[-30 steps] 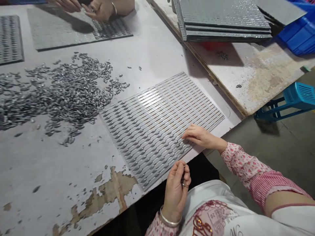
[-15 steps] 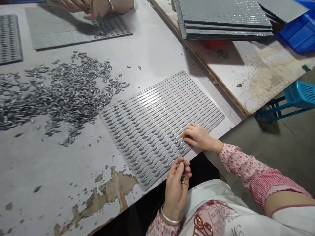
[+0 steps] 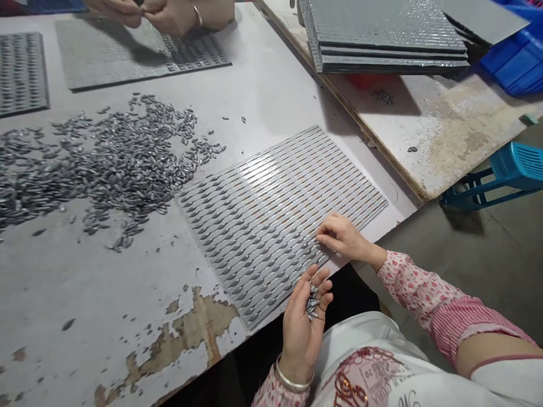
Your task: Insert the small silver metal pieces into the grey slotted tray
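My left hand [image 3: 302, 325] is cupped around several small grey pointed oval pieces [image 3: 313, 305], just off the near edge of a grey ridged board [image 3: 288, 186]. My right hand [image 3: 343, 237] rests on that board near its front edge, thumb and fingers pinched together; whatever is between the fingertips is hidden. Rows of the same pieces sit in the board's slots on the left and along the front, while brown-tinged slots show toward the back right. A large heap of loose pieces [image 3: 127, 158] lies left of the board on the white table [image 3: 169, 288].
Across the table, another person's hands [image 3: 165, 14] work over a second grey board [image 3: 110, 53]. A third board [image 3: 23, 73] lies at far left. Stacked boards [image 3: 390, 34] stand on a side table at back right, near a blue crate [image 3: 515, 62] and a blue stool [image 3: 513, 169].
My left hand has opened from a pinch into a cup, showing the pieces in its palm. My right hand stays at nearly the same spot on the board. The other person's hands have shifted slightly.
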Demonstrator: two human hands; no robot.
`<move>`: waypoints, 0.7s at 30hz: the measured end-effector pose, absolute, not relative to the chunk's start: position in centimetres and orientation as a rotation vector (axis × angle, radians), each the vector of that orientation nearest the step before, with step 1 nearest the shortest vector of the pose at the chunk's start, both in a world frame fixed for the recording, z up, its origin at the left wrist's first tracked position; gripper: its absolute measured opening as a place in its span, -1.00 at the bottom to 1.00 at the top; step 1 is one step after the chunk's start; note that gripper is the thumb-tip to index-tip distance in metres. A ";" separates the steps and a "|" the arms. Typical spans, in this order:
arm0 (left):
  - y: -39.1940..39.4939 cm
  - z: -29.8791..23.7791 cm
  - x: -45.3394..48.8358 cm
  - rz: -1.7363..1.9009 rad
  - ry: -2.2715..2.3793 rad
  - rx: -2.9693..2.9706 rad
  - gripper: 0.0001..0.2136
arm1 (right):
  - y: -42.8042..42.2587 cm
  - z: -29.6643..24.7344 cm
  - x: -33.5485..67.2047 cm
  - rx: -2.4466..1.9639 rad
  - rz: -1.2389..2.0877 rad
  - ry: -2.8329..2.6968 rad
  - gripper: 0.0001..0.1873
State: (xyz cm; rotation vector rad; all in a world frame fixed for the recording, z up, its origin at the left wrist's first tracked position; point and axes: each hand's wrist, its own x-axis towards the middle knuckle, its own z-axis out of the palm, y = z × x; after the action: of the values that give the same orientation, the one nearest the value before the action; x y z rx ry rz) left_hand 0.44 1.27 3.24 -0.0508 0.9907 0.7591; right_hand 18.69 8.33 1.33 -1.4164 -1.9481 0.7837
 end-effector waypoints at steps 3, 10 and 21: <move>1.1 3.1 0.3 0.760 1.000 -0.030 -0.79 | 8.8 0.6 18.8 -1.551 0.618 -2.041 -0.81; 1.2 3.1 0.7 0.789 0.982 0.007 -0.81 | 8.7 -0.1 17.9 -1.669 0.450 -2.036 -0.87; 1.1 2.5 0.8 0.855 0.996 -0.050 -0.79 | 6.8 3.3 17.6 -0.901 1.266 -2.003 -0.75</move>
State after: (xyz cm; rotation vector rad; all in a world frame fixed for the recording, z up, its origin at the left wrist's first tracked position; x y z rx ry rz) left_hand 0.81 1.14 2.51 -0.0504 0.9965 0.8552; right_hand 17.62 6.78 3.31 -0.9009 -2.0029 1.2658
